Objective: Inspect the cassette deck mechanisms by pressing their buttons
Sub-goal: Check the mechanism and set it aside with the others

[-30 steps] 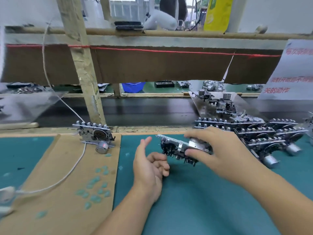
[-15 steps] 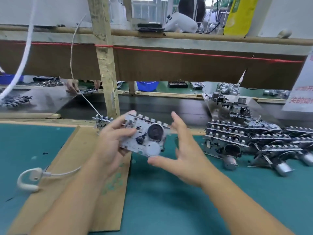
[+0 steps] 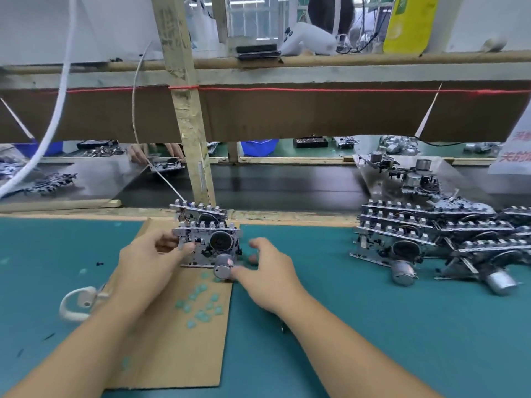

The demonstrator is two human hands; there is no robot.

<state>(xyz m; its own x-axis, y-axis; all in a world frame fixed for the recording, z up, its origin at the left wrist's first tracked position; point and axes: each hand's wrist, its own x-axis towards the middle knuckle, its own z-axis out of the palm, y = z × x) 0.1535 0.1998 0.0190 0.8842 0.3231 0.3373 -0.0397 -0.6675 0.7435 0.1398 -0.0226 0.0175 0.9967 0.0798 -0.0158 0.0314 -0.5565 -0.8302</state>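
The deck (image 3: 207, 245) stands upright at the far end of the cardboard sheet (image 3: 184, 326), its button row along the top edge and its round motor (image 3: 223, 270) low at the front. A second deck (image 3: 199, 213) stands just behind it, touching or nearly so; which, the view does not settle.

The left hand (image 3: 149, 261) grips the deck's left side, thumb and fingers curled round the frame edge. The right hand (image 3: 268, 275) is spread beside the right side, fingers apart and slightly blurred; the thumb lies close to the motor, but whether it touches cannot be told. It holds nothing.

Outward from there, the green surface (image 3: 373, 326) carries a pile of decks (image 3: 425, 237) to the right, leaning on one another with motors jutting forward. A white earhook (image 3: 80, 300) with its cable lies left of the cardboard, and small pale green bits (image 3: 201, 305) are scattered on the sheet.

The deck looks set down but the buttons not yet pressed. Risks, as I judge them: held at one side only, the upright frame could tip backward into the deck behind when a button is pushed from the top. A press with the right hand unsteadied could slide the whole unit across the cardboard. The exposed motor and small levers could catch a finger. A reach to the right could also dislodge the leaning pile.
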